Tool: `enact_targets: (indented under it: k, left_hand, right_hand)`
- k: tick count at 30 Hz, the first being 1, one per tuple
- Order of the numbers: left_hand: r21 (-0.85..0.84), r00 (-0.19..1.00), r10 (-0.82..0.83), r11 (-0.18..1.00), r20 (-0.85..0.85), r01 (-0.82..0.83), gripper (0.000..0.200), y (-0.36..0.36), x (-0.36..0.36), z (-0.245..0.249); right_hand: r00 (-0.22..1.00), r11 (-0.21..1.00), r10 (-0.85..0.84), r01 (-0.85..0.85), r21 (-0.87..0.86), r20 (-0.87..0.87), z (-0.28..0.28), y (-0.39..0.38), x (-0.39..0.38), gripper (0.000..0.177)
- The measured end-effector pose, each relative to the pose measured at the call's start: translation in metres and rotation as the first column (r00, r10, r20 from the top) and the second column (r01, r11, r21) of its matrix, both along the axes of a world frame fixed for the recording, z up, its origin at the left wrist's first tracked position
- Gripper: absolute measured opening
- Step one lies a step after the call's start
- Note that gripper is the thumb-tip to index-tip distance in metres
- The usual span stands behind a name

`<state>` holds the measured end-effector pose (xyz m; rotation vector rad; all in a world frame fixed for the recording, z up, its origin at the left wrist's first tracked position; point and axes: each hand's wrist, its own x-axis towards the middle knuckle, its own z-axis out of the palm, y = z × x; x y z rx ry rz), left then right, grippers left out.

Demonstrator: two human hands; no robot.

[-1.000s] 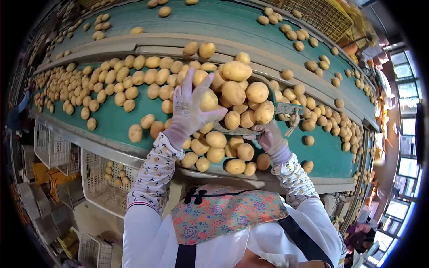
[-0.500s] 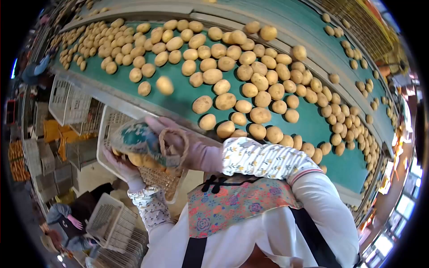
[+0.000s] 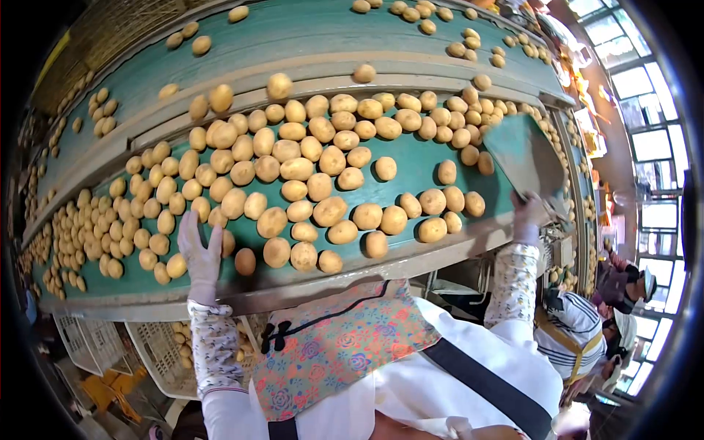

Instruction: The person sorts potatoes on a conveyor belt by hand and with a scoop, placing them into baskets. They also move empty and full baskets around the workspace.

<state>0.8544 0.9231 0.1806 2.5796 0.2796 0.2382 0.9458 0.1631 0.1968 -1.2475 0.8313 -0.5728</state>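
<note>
My left hand (image 3: pixel 199 249), in a pale glove, is held flat and open over the near edge of the green conveyor belt (image 3: pixel 411 176), beside a potato (image 3: pixel 245 261). My right hand (image 3: pixel 526 220) grips the handle end of a green scoop (image 3: pixel 525 158), which is raised and tilted over the belt's right part with nothing seen in it. Several potatoes (image 3: pixel 308 169) lie spread across the belt between the two hands.
A second green belt (image 3: pixel 293 37) with scattered potatoes runs beyond a grey rail. A white plastic crate (image 3: pixel 165 352) holding potatoes stands below the belt at the left. Other people (image 3: pixel 623 293) stand at the lower right.
I have turned back from the crate at my left to the belt. The scoop, tipped over the crate half a second ago, is now raised at the right. My left hand has let go of it.
</note>
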Motion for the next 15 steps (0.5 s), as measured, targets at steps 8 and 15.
enact_targets:
  k: [8, 15]
  left_hand:
    - [0.043, 0.957, -0.288, 0.957, -0.014, 0.289, 0.078, -0.055, 0.083, -0.011]
    - [-0.141, 0.928, -0.371, 0.921, -0.035, 0.363, 0.082, -0.05, 0.06, 0.017]
  right_hand:
    - [0.715, 0.889, 0.328, -0.455, -0.055, -0.617, 0.058, -0.034, -0.091, 0.014]
    - [0.12, -0.15, 0.367, -0.971, -0.186, -0.923, 0.071, 0.216, -0.014, 0.018]
